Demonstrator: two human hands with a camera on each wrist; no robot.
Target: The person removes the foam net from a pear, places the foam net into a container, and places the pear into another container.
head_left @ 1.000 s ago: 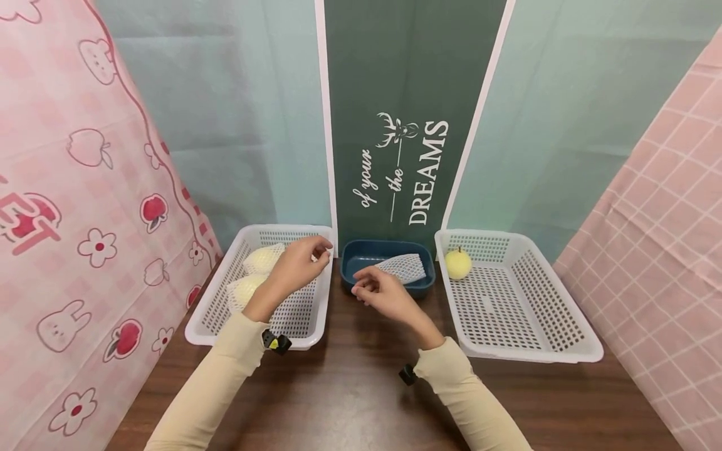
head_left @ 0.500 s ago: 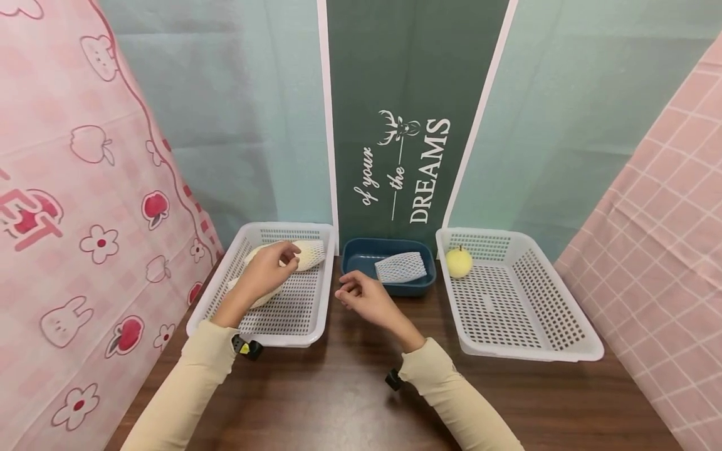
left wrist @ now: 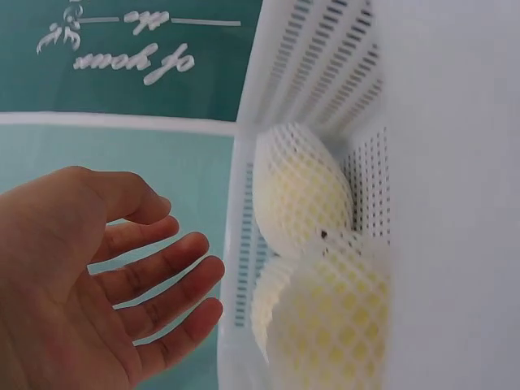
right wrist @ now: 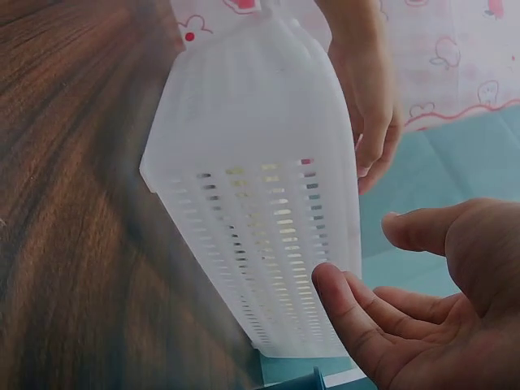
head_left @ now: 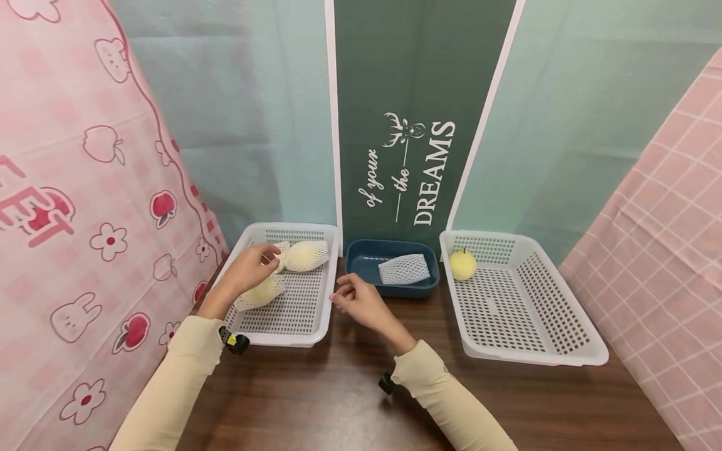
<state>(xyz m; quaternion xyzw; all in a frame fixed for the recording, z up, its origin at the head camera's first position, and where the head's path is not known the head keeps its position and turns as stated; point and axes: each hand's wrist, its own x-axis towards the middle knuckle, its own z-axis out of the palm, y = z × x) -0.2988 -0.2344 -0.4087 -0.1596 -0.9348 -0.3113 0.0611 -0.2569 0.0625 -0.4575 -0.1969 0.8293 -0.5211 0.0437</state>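
Observation:
My left hand [head_left: 246, 274] hovers over the left white basket [head_left: 324, 313], fingers loosely curved and holding nothing. Below and beside it lie yellow pears in white foam nets: one netted pear [head_left: 307, 256] at the back right, another netted pear [head_left: 262, 294] nearer the front. A third, partly hidden by the hand, shows as a netted shape; in the left wrist view a netted pear [left wrist: 301, 191] lies past the fingertips. My right hand [head_left: 363, 304], also holding nothing, hangs just right of that basket's wall, its fingers [right wrist: 345, 301] relaxed and slightly bent.
Between the baskets stands a blue bin [head_left: 361, 250] with an empty white foam net [head_left: 405, 269] inside. On the right, another white basket [head_left: 564, 358] holds one bare yellow pear [head_left: 463, 265] at its back left corner. The brown table [head_left: 316, 401] runs in front.
My left hand has drawn back leftward, uncovering the netted pear at the back right of the left basket. My right hand has shifted slightly left, away from the blue bin.

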